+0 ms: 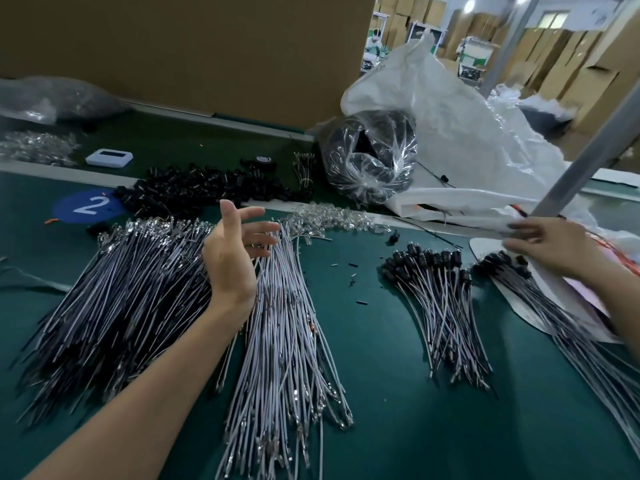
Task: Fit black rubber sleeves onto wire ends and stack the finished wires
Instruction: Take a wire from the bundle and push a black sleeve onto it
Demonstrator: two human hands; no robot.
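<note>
My left hand [232, 251] hovers open, palm turned to the right, over the far ends of a grey wire pile [284, 334]. A darker wire pile [110, 299] lies to its left. Loose black rubber sleeves [194, 192] are heaped behind both piles. A fan of wires with black sleeves fitted [440, 306] lies right of centre. A second sleeved bunch [512, 271] rests on a white sheet at the right. My right hand [547, 244] reaches right with straight fingers against the edge of a white plastic bag [467, 140]. It holds no wire.
The green table [374, 410] carries a clear bag of black parts [374, 161], small clear pieces [329, 220], a white device [109, 157], a tape roll [263, 161] and a blue "2" marker [86, 206]. A grey pole [588, 150] slants at the right; a cardboard wall stands behind.
</note>
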